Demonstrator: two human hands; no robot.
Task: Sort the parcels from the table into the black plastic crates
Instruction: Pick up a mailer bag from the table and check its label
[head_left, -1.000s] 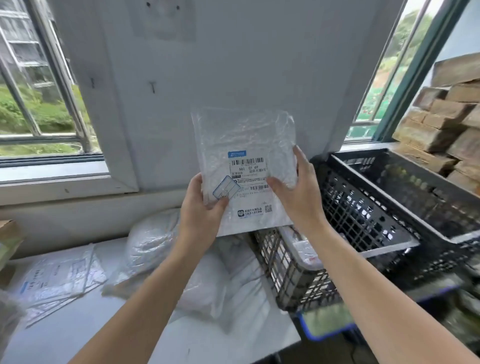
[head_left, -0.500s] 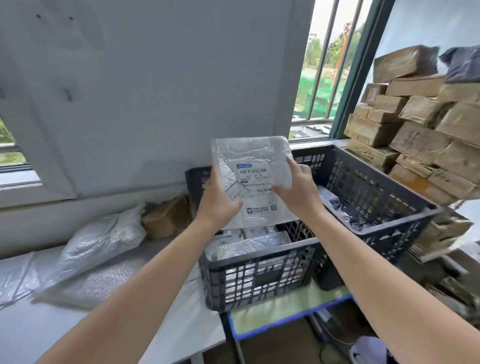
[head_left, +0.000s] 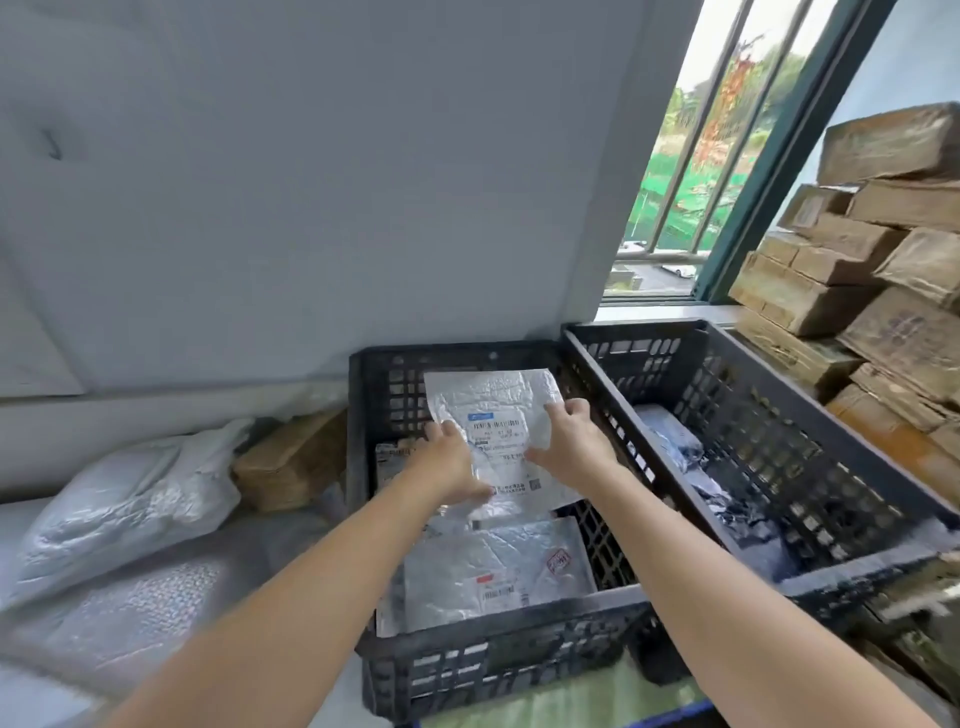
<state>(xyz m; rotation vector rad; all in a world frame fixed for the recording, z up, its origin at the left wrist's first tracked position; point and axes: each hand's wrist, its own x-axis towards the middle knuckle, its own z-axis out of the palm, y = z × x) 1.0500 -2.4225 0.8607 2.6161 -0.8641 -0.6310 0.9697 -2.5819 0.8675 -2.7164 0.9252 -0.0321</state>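
Two grips, left grip (head_left: 452, 465) and right grip (head_left: 569, 441), hold the labelled white mailer (head_left: 493, 397) over the left crate (head_left: 498, 626); we should lower it flat, then release.

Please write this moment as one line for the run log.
phase: placing | parcel: in left crate, above other parcels | left hand grip: holds parcel | right hand grip: holds parcel

Two bare arms showing
The left hand (head_left: 448, 463) and right hand (head_left: 571, 448) are going uncovered; both forearms are showing bare throughout.
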